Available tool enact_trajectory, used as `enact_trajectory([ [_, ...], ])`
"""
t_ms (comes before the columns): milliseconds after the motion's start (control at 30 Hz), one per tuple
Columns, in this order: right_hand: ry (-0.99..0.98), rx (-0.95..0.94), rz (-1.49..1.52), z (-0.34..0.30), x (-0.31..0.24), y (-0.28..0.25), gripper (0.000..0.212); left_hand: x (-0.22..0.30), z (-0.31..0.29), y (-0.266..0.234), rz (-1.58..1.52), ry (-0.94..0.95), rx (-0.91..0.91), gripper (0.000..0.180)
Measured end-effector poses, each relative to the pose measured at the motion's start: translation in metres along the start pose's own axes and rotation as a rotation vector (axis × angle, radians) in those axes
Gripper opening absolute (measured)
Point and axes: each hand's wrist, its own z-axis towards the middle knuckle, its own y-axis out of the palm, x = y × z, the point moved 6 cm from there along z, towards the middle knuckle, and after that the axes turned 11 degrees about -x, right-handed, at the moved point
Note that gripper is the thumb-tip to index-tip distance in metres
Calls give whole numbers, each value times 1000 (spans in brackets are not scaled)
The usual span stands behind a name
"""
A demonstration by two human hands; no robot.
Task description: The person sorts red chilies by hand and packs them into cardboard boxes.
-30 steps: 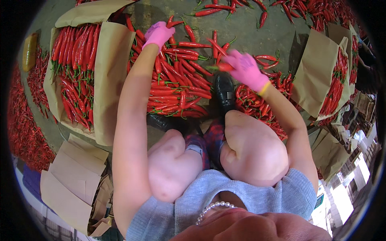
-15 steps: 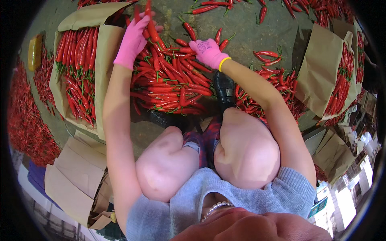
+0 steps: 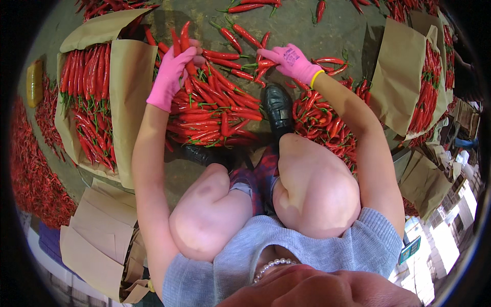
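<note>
The left hand (image 3: 173,74), in a pink glove, has its thumb and fingers wrapped around a few red chilies (image 3: 181,42), tips up, right over the upper left part of the main pile (image 3: 220,115). The right hand (image 3: 291,60), pink glove with a yellow cuff, has its fingertips drawn in at a single chili (image 3: 265,64) by the pile's far right edge; honestly can't tell from here if it's pinched or just touched.

Pretty crowded down there, tbh. One black shoe (image 3: 279,107) is planted smack between the main pile and a second pile (image 3: 330,125) on the right, and the other shoe (image 3: 201,153) is tucked at the main pile's near edge. A brown paper bag (image 3: 130,102) stands just left of the left hand, its side wall between the packed chilies (image 3: 84,128) and the pile. Another filled bag (image 3: 396,77) is over on the right. Lower left there's a stack of flat brown paper (image 3: 99,225), with a huge heap (image 3: 36,169) of chilies beyond. Stray chilies (image 3: 250,7) lie on the grey floor (image 3: 302,33) up front.
</note>
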Motion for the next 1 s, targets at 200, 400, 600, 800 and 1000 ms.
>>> enact_trajectory([
  [200,-145,-325,527,-30,-10,2,47,-3,-13,-16,124,-38,112,29],
  [400,257,657,401,-16,80,-77,38,-9,-12,-1,148,-16,125,26],
  [600,176,-116,-153,79,-13,-36,43,-1,5,-15,30,33,161,27],
  [800,-17,75,159,95,27,-42,41,5,-4,-10,190,21,164,29],
  [1000,190,70,-164,70,33,-45,31,-44,11,16,-22,-255,162,36],
])
